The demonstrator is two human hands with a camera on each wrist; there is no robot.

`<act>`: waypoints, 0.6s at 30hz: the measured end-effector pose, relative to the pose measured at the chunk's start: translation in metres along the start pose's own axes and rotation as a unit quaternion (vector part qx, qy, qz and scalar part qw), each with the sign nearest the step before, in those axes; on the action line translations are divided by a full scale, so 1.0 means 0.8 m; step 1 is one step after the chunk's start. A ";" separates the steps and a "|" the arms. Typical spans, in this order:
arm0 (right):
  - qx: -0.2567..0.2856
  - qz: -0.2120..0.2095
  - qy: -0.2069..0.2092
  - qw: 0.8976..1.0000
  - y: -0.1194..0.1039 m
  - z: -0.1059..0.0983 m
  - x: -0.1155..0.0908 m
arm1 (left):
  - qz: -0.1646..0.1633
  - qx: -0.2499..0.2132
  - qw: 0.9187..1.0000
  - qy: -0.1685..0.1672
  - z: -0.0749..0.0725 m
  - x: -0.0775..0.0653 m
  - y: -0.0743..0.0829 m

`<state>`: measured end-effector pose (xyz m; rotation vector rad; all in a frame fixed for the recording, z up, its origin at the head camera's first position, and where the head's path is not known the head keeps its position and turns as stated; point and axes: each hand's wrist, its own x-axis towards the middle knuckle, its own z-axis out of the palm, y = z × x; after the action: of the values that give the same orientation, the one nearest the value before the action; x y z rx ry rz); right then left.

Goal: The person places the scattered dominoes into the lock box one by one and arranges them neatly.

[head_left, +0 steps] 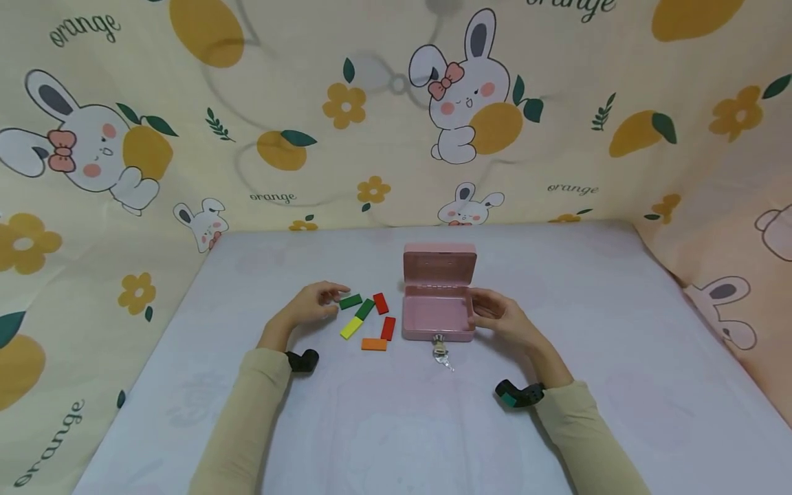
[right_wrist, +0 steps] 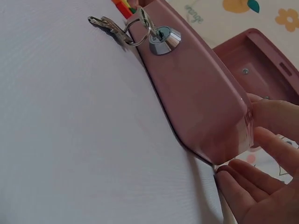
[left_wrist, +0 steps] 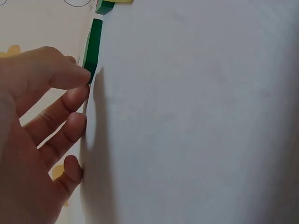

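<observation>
Everything here is placed by the pink box (head_left: 423, 335), which stands on the white tabletop (head_left: 396, 433) with its lid (head_left: 440, 268) raised at the back.

Well to the left of the box is the left hand (head_left: 309, 302), its fingers bent and apart from one another, thumb and forefinger parted around the outer end of the first green block (head_left: 350, 302). I cannot tell whether the thumb touches that block; no pinch shows. A black wrist device (head_left: 303, 361) sits behind this hand, at the cuff of a pale sleeve (head_left: 238, 419).

Between the first green block and the box come five more: a yellow block (head_left: 351, 328) and the second green block (head_left: 365, 309) in one slanting line, end to end; then an orange block (head_left: 374, 344), lying crosswise toward the box's front; then two red blocks, the back one (head_left: 380, 303) and the front one (head_left: 388, 328), both just beside the box's left wall.

On the box's front is a lock (head_left: 438, 338), with keys (head_left: 442, 357) hanging from it (one is in the keyhole).

At the box's right wall, the right hand (head_left: 504, 316) touches it with fingers spread and bent; whether they grip the rim I cannot tell.
</observation>
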<state>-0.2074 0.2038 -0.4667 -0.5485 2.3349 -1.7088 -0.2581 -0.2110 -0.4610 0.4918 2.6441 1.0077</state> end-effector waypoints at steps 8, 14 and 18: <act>0.012 0.000 -0.013 1.000 0.003 -0.003 0.003 | -0.010 0.008 0.999 -0.041 -0.001 0.005 0.005; 0.029 -0.004 -0.026 0.999 0.002 -0.005 0.004 | 0.009 0.017 0.998 -0.067 -0.006 0.009 0.011; 0.037 -0.004 -0.033 0.999 0.005 -0.006 0.004 | 0.017 0.032 0.996 -0.083 -0.008 0.013 0.012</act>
<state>-0.2128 0.2079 -0.4687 -0.5930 2.2179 -1.7456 -0.2677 -0.2042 -0.4511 0.6098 2.5337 0.8554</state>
